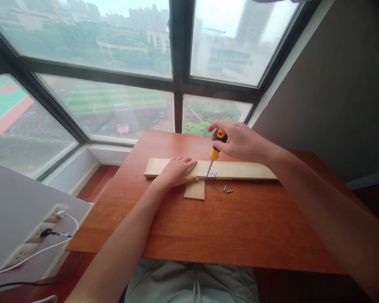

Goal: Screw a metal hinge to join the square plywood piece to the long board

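Note:
A long pale wooden board [246,169] lies across the table. My left hand [178,171] rests on it with fingers stretched out flat, the thumb near its front edge. In my right hand [235,136] is a screwdriver [214,154] with a yellow and black handle, gripped from above and slightly tilted. The shaft's tip meets a small metal hinge [212,174] at the board's near edge; whether a screw sits under the tip is too small to tell. A short wooden piece [194,191] sticks out from beneath the board toward me. Two loose screws [227,190] lie just right of it.
The reddish-brown wooden table [227,231] stands by large framed windows [120,99]. At the left, a low wall carries power sockets [34,233] with plugs and cables [34,254]. A grey wall [328,92] rises on the right.

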The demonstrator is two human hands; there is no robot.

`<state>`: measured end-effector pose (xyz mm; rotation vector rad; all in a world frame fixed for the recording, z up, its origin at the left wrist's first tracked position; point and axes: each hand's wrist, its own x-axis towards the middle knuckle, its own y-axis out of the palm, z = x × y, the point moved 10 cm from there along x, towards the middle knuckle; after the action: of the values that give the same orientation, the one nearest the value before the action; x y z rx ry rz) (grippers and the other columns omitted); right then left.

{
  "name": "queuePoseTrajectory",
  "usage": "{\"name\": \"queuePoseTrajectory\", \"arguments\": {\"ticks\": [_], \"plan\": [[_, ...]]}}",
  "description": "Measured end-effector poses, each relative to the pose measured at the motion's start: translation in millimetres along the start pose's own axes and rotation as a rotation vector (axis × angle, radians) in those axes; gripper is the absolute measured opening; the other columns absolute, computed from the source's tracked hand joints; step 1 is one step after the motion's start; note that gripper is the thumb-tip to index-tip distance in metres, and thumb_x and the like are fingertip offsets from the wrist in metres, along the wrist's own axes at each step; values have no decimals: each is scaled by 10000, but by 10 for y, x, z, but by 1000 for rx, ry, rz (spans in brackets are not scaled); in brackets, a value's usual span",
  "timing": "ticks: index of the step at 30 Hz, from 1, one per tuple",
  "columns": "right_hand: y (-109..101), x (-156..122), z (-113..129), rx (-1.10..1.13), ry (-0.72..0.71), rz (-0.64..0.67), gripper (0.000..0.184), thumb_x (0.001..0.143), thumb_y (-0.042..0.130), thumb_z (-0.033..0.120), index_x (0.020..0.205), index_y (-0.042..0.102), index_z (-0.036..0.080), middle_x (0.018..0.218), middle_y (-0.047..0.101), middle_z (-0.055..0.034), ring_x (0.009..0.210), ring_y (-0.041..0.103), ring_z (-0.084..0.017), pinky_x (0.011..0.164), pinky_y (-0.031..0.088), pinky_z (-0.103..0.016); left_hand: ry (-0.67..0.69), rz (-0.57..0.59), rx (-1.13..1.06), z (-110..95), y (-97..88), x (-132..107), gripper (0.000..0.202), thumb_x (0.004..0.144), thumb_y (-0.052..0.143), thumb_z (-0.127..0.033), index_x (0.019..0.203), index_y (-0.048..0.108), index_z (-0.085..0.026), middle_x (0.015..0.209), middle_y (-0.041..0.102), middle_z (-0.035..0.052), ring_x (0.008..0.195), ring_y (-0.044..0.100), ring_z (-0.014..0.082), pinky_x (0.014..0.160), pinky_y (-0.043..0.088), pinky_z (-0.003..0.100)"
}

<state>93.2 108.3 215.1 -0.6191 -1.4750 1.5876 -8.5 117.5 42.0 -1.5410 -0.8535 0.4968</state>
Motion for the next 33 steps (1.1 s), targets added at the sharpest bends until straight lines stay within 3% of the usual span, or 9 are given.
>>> {"name": "queuePoseTrajectory", "arguments": {"ticks": [6, 11, 13, 19, 22, 24, 26, 29, 33], "plan": [[-55, -47, -83, -234, 143, -104, 304, 917, 484, 431, 1058, 624, 201, 959, 686, -82, 805, 613, -247, 633, 391, -337, 15, -7, 8, -19, -27, 2, 587, 859, 534, -636, 1316, 531, -268, 1224, 620, 92, 1098, 588, 284, 910, 430, 383], [15, -18, -7, -36, 10, -18, 278, 842, 522, 228, 1110, 592, 214, 1126, 660, -66, 904, 616, -206, 702, 432, -306, 16, 5, 12, -19, -35, 8, 586, 856, 530, -643, 1308, 537, -270, 1225, 622, 92, 1084, 595, 287, 893, 438, 382], [25, -10, 1, -3, -16, 9, 296, 838, 525, 216, 1127, 587, 217, 1107, 668, -59, 929, 614, -204, 731, 441, -304, 13, 7, 10, -13, -33, 11, 586, 852, 536, -642, 1307, 541, -272, 1226, 621, 93, 1082, 595, 289, 890, 439, 383], [-57, -36, -88, -296, 191, -66, 354, 908, 495, 501, 1050, 618, 201, 860, 689, -92, 746, 615, -254, 629, 415, -347, 11, 5, 0, -8, -24, 16, 584, 846, 552, -630, 1309, 549, -274, 1218, 625, 94, 1082, 594, 292, 892, 439, 385], [-8, -21, -38, -201, 120, -29, 320, 901, 507, 393, 1138, 619, 209, 1020, 692, -97, 838, 629, -246, 680, 444, -340, 9, 7, 3, -4, -25, 15, 581, 845, 548, -639, 1302, 553, -281, 1217, 626, 88, 1086, 594, 287, 897, 439, 377], [14, -7, 9, -78, 21, -2, 392, 855, 533, 265, 1238, 591, 208, 1205, 647, -97, 958, 623, -235, 755, 463, -328, 9, 5, 2, -2, -30, 15, 583, 844, 547, -642, 1300, 554, -280, 1222, 624, 88, 1093, 592, 286, 901, 437, 374], [10, -3, 38, 8, -48, 13, 467, 831, 536, 208, 1296, 565, 203, 1247, 634, -92, 1023, 611, -227, 815, 465, -321, 14, 3, 0, -4, -33, 17, 590, 842, 548, -643, 1303, 554, -273, 1226, 622, 93, 1095, 589, 290, 901, 438, 377], [-26, 2, 19, -28, -17, -7, 391, 869, 538, 287, 1246, 605, 208, 1079, 698, -77, 958, 629, -234, 780, 461, -335, 17, 4, -2, -3, -28, 21, 599, 840, 552, -640, 1311, 552, -269, 1215, 625, 97, 1080, 592, 292, 892, 442, 381], [-65, -16, -40, -272, 152, -38, 369, 902, 507, 500, 1052, 672, 207, 841, 697, -93, 787, 632, -261, 654, 419, -347, 14, 4, -4, 5, -20, 23, 596, 842, 552, -638, 1310, 557, -269, 1212, 628, 99, 1091, 587, 291, 905, 440, 382]]}}
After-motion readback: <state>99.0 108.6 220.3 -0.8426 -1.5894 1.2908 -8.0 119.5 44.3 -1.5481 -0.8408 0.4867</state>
